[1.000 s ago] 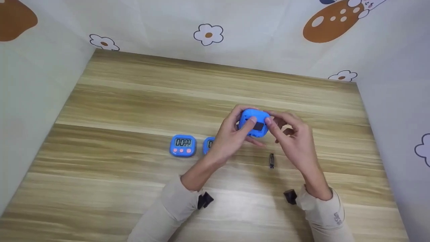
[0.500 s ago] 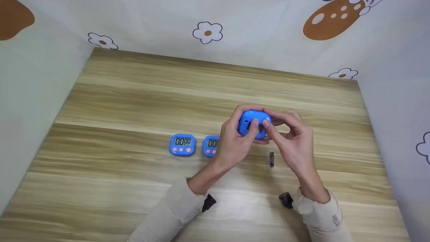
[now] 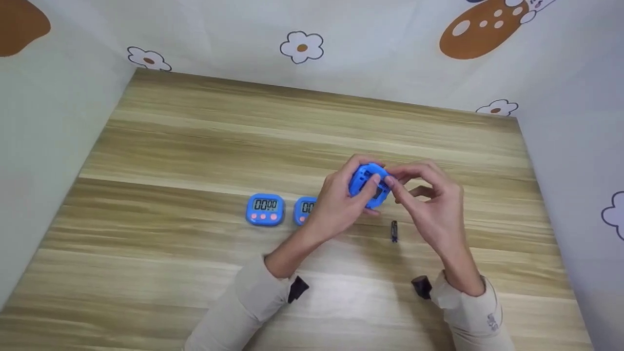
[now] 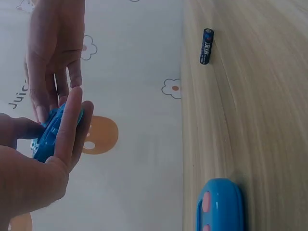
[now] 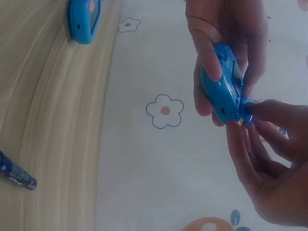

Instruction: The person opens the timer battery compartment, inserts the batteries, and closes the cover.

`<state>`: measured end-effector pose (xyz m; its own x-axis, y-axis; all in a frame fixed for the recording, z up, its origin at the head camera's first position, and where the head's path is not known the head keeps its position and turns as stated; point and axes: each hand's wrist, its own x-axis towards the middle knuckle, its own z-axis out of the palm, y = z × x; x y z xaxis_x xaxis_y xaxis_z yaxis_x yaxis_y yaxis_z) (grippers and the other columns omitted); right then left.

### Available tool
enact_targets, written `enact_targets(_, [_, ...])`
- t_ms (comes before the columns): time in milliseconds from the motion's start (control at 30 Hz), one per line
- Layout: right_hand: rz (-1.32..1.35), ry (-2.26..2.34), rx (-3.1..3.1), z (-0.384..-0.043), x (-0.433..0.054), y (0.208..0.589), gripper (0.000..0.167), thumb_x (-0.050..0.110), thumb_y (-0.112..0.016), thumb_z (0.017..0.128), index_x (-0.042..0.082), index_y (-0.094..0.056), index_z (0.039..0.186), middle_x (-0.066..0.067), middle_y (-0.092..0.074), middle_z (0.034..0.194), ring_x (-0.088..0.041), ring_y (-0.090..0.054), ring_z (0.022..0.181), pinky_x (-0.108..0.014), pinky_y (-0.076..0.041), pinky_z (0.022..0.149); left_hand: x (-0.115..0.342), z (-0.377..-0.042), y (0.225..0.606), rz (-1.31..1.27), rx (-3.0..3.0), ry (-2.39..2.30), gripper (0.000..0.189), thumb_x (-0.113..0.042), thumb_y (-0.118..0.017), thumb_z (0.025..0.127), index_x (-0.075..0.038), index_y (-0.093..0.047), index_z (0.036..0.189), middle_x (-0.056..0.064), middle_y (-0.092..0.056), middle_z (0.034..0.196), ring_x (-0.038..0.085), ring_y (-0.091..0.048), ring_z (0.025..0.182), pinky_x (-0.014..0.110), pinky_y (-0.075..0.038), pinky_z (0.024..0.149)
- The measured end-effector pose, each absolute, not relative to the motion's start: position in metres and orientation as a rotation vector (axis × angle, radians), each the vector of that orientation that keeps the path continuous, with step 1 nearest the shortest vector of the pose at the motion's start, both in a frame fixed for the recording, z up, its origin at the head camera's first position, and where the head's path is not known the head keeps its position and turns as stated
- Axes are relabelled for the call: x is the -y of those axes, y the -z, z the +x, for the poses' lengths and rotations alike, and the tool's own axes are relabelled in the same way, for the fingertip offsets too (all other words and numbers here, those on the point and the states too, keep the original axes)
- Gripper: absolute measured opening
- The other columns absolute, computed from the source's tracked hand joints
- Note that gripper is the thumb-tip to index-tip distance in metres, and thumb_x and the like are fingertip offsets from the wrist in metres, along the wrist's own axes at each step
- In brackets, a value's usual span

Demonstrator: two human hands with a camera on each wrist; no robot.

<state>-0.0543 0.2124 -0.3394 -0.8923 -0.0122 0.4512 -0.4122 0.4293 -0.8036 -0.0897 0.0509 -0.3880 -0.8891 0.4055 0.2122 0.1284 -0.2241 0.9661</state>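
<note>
My left hand [image 3: 334,207] grips a blue digital timer [image 3: 358,180] above the table, its back turned up and the thumb lying across it. A dark opening shows in the back beside the thumb. At the timer's right edge, my right hand [image 3: 436,209] has its thumb and index finger close together. In the right wrist view these fingers pinch a small blue part [image 5: 248,113] at the end of the timer [image 5: 220,94]. Below the hands, a small dark cylindrical battery [image 3: 394,231] lies on the table.
Two more blue timers rest screen-up with pink buttons: one [image 3: 264,209] to the left, another [image 3: 303,209] partly hidden behind the left forearm. The wood-grain table [image 3: 219,131] is bordered by pale walls [image 3: 365,53] printed with flowers.
The timer has tilted and turned in the hands, so its back faces more to the right. The right fingers have shifted slightly along its right edge. Battery and other timers have stayed put.
</note>
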Motion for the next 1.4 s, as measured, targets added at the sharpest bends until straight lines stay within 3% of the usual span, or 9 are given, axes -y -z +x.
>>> enact_targets(267, [0.139, -1.709, 2.442, -0.056, -0.270, 0.378, 0.017, 0.007, -0.074, 0.087, -0.004, -0.071, 0.099, -0.019, -0.068, 0.094, -0.025, -0.066, 0.079, -0.032, -0.058, 0.064, -0.041, -0.093, 0.384, 0.553, -1.766, -2.132, 0.042, -0.001, -0.059, 0.095, -0.007, -0.035, 0.129, 0.014, -0.055, 0.121, 0.028, -0.066, 0.095, 0.043, -0.060, 0.062])
enact_targets(467, [-0.125, -1.688, 2.777, -0.041, -0.314, 0.415, 0.022, 0.007, -0.073, 0.088, -0.008, -0.068, 0.103, -0.020, -0.068, 0.093, -0.023, -0.069, 0.080, -0.030, -0.058, 0.070, -0.033, -0.097, 0.383, 0.501, -1.829, -2.074, 0.039, -0.003, -0.063, 0.093, -0.015, -0.053, 0.129, 0.011, -0.052, 0.117, 0.028, -0.067, 0.087, 0.042, -0.059, 0.056])
enact_targets(600, [-0.151, -1.653, 2.907, -0.036, -0.327, 0.433, 0.020, 0.000, -0.070, 0.088, -0.011, -0.065, 0.103, -0.020, -0.069, 0.092, -0.024, -0.069, 0.078, -0.031, -0.059, 0.068, -0.031, -0.099, 0.383, 0.480, -1.824, -2.042, 0.047, -0.005, -0.068, 0.091, -0.017, -0.055, 0.134, 0.012, -0.052, 0.122, 0.027, -0.066, 0.090, 0.045, -0.059, 0.057])
enact_targets(800, [-0.038, -1.036, 3.122, -0.029, -0.321, 0.433, 0.025, 0.014, -0.074, 0.088, -0.001, -0.066, 0.106, -0.006, -0.070, 0.086, -0.017, -0.065, 0.074, -0.027, -0.052, 0.062, -0.033, -0.097, 0.385, 0.472, -1.917, -1.966, 0.070, -0.003, -0.079, 0.079, -0.016, -0.043, 0.138, 0.011, -0.050, 0.124, 0.025, -0.065, 0.090, 0.040, -0.059, 0.055])
enact_targets(867, [0.075, -0.897, 3.090, -0.028, -0.314, 0.433, 0.033, 0.018, -0.077, 0.086, 0.001, -0.065, 0.111, -0.004, -0.069, 0.090, -0.016, -0.064, 0.078, -0.030, -0.052, 0.066, -0.035, -0.096, 0.386, 0.468, -2.002, -1.903, 0.077, -0.004, -0.082, 0.077, -0.016, -0.036, 0.138, 0.011, -0.049, 0.127, 0.023, -0.064, 0.089, 0.037, -0.058, 0.053])
enact_targets(967, [0.310, -0.813, 3.049, -0.030, -0.301, 0.434, 0.046, 0.026, -0.080, 0.083, 0.007, -0.063, 0.121, -0.001, -0.065, 0.104, -0.016, -0.060, 0.091, -0.035, -0.052, 0.076, -0.037, -0.094, 0.386, 0.483, -2.130, -1.793, 0.081, -0.007, -0.085, 0.075, -0.014, -0.031, 0.135, 0.011, -0.047, 0.130, 0.022, -0.061, 0.095, 0.030, -0.058, 0.060])
enact_targets(1067, [0.537, -0.719, 3.067, -0.035, -0.292, 0.436, 0.052, 0.031, -0.082, 0.080, 0.011, -0.063, 0.124, 0.000, -0.060, 0.112, -0.015, -0.056, 0.101, -0.037, -0.051, 0.084, -0.036, -0.093, 0.386, 0.540, -2.231, -1.691, 0.079, -0.011, -0.086, 0.075, -0.013, -0.032, 0.133, 0.010, -0.047, 0.130, 0.021, -0.057, 0.106, 0.026, -0.055, 0.078])
enact_targets(1167, [0.626, -0.652, 3.096, -0.039, -0.290, 0.439, 0.049, 0.027, -0.084, 0.079, 0.009, -0.067, 0.120, -0.001, -0.060, 0.111, -0.016, -0.057, 0.101, -0.039, -0.051, 0.086, -0.035, -0.094, 0.386, 0.622, -2.282, -1.643, 0.077, -0.012, -0.086, 0.074, -0.012, -0.036, 0.133, 0.007, -0.048, 0.128, 0.019, -0.052, 0.113, 0.027, -0.049, 0.089])
enact_targets(1400, [0.696, -0.781, 2.931, -0.040, -0.286, 0.434, 0.045, 0.022, -0.086, 0.075, 0.012, -0.069, 0.116, 0.004, -0.063, 0.110, -0.014, -0.059, 0.095, -0.034, -0.053, 0.079, -0.032, -0.096, 0.389, 0.726, -2.309, -1.601, 0.077, -0.006, -0.084, 0.074, -0.016, -0.044, 0.139, 0.005, -0.050, 0.123, 0.019, -0.052, 0.107, 0.030, -0.049, 0.085])
